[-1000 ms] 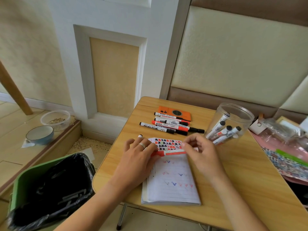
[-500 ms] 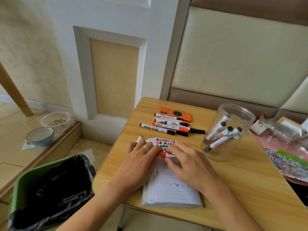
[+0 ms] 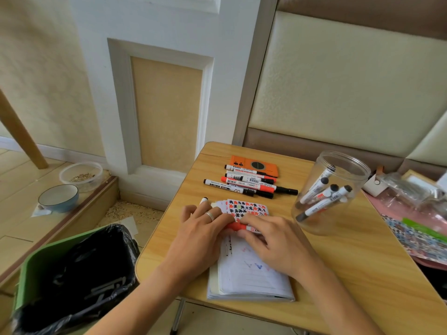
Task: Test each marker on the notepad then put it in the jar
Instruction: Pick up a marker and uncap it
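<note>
A red-capped marker [image 3: 239, 227] lies across the top of the open notepad [image 3: 251, 274], held at both ends. My left hand [image 3: 200, 235], with a ring, grips its red cap end. My right hand [image 3: 273, 245] pinches the white barrel from the right. Small coloured test marks show on the lined page. A clear plastic jar [image 3: 331, 194] stands to the right with several markers inside. Several more markers [image 3: 249, 184] lie in a row beyond the notepad.
An orange flat case [image 3: 254, 165] lies behind the marker row on the small wooden table [image 3: 350, 274]. A green bin with a black bag [image 3: 72, 281] stands at the table's left. Bowls [image 3: 59, 197] sit on the floor step. Packets and clutter [image 3: 416, 206] crowd the right.
My right hand slid left along the marker toward my left hand, covering most of the barrel. The two hands now sit close together on it. The jar and other markers stayed put.
</note>
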A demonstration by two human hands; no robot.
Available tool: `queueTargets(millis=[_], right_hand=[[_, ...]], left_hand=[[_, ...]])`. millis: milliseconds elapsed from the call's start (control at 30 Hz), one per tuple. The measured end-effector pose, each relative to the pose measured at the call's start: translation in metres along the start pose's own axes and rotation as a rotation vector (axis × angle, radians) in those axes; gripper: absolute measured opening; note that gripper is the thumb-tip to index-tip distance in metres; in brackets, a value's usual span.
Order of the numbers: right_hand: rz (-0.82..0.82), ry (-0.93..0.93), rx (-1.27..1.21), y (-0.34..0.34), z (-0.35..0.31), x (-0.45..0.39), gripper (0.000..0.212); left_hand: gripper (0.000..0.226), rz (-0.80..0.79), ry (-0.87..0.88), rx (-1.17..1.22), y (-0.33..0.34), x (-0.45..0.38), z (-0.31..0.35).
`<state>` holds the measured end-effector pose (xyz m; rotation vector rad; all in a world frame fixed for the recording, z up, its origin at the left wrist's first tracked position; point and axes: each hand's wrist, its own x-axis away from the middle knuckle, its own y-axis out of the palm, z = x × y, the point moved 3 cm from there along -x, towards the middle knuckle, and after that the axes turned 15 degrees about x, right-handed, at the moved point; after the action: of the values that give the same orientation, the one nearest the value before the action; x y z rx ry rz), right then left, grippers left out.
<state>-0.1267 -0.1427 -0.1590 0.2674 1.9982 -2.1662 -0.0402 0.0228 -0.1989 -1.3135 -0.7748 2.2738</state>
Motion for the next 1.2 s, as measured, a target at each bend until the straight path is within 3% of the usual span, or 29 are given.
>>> queueTargets(millis=[300, 633, 800, 867, 1000, 1067, 1200], right_hand=[[0.049, 0.220, -0.285, 0.007, 0.026, 0.007, 0.018], [0.138, 0.263, -0.480, 0.020, 0.025, 0.003, 0.017], [0.221, 0.448, -0.957, 0.015, 0.039, 0.003, 0.021], [0.185, 0.528, -1.158, 0.017, 0.043, 0.003, 0.018], [0.116, 0.599, -1.555, 0.025, 0.048, 0.003, 0.036], [0.115, 0.566, -1.478, 0.026, 0.048, 0.003, 0.032], [0.133, 0.584, -1.258, 0.029, 0.044, 0.000, 0.004]], left_hand=[[0.020, -0.069, -0.126, 0.124, -0.002, -0.003, -0.004], [0.023, -0.338, -0.028, 0.073, 0.007, -0.003, 0.003], [0.038, -0.428, 0.024, 0.098, 0.009, -0.004, 0.003], [0.042, -0.474, 0.045, 0.102, 0.010, -0.003, 0.003], [0.046, -0.517, 0.058, 0.106, 0.012, -0.005, 0.002], [0.045, -0.518, 0.061, 0.109, 0.012, -0.005, 0.003], [0.045, -0.507, 0.056, 0.124, 0.013, -0.005, 0.004]])
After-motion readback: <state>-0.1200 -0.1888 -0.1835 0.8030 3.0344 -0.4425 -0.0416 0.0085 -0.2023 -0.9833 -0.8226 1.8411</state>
